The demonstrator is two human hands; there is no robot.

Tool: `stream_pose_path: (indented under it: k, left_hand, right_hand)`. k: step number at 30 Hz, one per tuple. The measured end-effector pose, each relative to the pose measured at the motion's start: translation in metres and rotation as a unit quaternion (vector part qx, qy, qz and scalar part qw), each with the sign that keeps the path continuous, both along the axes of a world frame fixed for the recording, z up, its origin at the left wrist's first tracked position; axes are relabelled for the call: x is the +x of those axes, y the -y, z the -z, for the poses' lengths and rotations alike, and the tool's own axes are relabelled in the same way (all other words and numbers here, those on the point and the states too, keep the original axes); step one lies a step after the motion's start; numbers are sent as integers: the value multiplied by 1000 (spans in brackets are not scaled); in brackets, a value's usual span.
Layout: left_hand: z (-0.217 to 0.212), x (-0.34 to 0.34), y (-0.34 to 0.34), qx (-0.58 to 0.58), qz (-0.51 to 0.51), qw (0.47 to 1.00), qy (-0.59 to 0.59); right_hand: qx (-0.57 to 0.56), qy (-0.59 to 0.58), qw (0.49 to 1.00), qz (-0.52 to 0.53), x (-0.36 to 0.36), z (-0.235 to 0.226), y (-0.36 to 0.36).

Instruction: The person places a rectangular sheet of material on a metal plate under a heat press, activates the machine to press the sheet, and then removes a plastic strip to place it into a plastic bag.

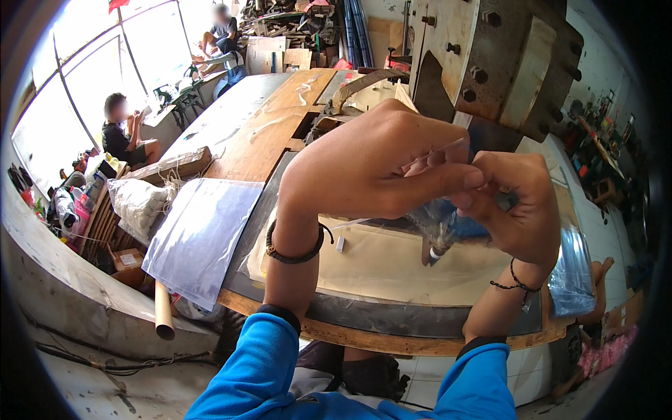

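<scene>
Left hand (381, 161) curled nearly closed, thin clear film (448, 145) (glossy, limp) at its fingers; right hand (523, 203) also curled, thumbs meeting over the table (241, 157), can't tell if it grips the film too. Below: smooth cream sheet (371, 269), flat, under clear plastic, on a dark grey panel (413, 312) edged in wood. Left: milky, creased plastic sheets (206, 227) overhanging the edge. Right: wrinkled bluish plastic (570, 276). Bolted, rust-stained steel block (490, 63) behind. Room: lumpy white sack (140, 199), cardboard tube (164, 315), bright windows, tiled floor, people seated far left.
</scene>
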State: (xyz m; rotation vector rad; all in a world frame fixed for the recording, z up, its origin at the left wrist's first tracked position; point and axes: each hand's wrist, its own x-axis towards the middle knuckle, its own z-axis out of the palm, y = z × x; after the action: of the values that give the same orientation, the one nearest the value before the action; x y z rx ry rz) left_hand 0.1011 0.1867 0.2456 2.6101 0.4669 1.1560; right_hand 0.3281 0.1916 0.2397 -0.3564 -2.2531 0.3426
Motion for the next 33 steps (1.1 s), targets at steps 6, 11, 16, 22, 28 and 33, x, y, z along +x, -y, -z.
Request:
stream_pose_path:
  k: [6,11,16,22,28,33]
  left_hand:
    - [-3,-3,1,12,-8,1000,-12]
    - [-1,-6,0,9,-13,1000,-23]
    - [-3,-4,3,-4,-22,999,-32]
    - [-2,-1,1,8,6,1000,-19]
    - [-6,0,0,-24,64,998,-9]
    - [-5,3,-5,-39,141,989,11]
  right_hand:
    - [-1,-7,1000,3,-2,2,0]
    - [-9,-3,1000,6,-4,2,0]
    - [-8,4,1000,10,-1,0,3]
    - [-19,-5,1000,-3,-1,-1,5]
    - [-32,-11,999,-4,-1,-6,13]
    - [-33,6,999,-43,1,-10,15]
